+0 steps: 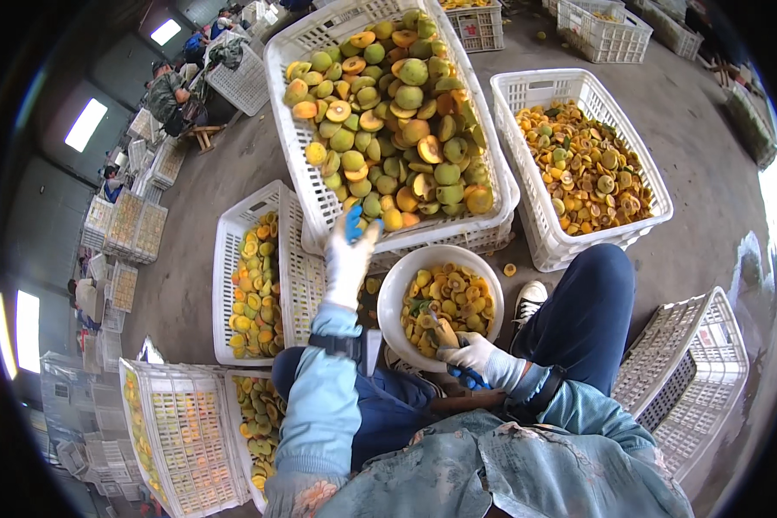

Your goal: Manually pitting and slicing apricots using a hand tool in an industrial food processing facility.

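My left hand (348, 263), in a white glove with blue on the fingers, reaches over the near left corner of a large white crate (290, 164). Its fingers are apart beside the halved peaches (388, 138) heaped there, green and yellow-orange; no fruit shows in it. My right hand (483, 361), gloved the same way, is closed round the wooden handle (446, 333) of a tool whose working end I cannot make out. That hand is above the near rim of a white bowl (390, 298) between my feet, which contains yellow fruit pieces (453, 293).
A crate (656, 186) of small orange-yellow pieces stands at the right. Peach halves fill crates at my left (224, 285) and lower left (190, 432). Stacked crates (708, 363) are at the lower right. A person (168, 95) sits in the far left.
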`<act>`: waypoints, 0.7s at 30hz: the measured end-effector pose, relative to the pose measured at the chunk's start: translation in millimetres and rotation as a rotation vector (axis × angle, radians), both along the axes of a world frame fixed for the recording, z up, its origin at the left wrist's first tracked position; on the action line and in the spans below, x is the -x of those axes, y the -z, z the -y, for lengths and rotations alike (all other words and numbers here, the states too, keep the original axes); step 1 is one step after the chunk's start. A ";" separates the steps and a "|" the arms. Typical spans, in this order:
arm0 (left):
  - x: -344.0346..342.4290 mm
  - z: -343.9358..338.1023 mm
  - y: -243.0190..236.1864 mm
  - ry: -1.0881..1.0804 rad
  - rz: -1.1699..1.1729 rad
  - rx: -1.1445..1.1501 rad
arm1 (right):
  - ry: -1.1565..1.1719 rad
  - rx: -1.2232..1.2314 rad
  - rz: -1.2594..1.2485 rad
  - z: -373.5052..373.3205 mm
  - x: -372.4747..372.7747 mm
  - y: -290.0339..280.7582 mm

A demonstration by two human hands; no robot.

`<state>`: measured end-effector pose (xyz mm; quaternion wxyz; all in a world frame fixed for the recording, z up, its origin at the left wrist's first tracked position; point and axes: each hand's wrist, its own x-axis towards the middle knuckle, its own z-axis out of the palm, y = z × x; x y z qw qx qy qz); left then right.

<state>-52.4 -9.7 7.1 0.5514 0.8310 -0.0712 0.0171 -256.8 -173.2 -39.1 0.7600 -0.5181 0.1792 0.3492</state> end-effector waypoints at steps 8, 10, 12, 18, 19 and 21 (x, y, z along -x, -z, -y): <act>-50.1 30.5 13.8 0.141 -0.004 -0.804 | 0.065 -0.279 0.143 3.2 4.8 13.2; -37.3 23.8 11.5 0.197 -0.149 0.058 | 0.064 -0.261 0.290 4.9 6.8 6.3; -15.1 12.6 -7.7 0.309 -0.224 0.446 | 0.072 -0.115 0.261 8.5 3.8 -17.0; 65.9 2.0 -9.1 0.481 -0.553 1.262 | 0.183 0.261 0.542 -5.1 3.4 -46.5; 75.8 1.1 -2.4 0.417 -0.551 1.219 | 0.169 0.397 0.691 -8.9 2.4 -45.4; 96.5 10.8 6.5 0.145 -0.478 1.031 | 0.124 0.591 0.872 -15.6 -1.7 -46.4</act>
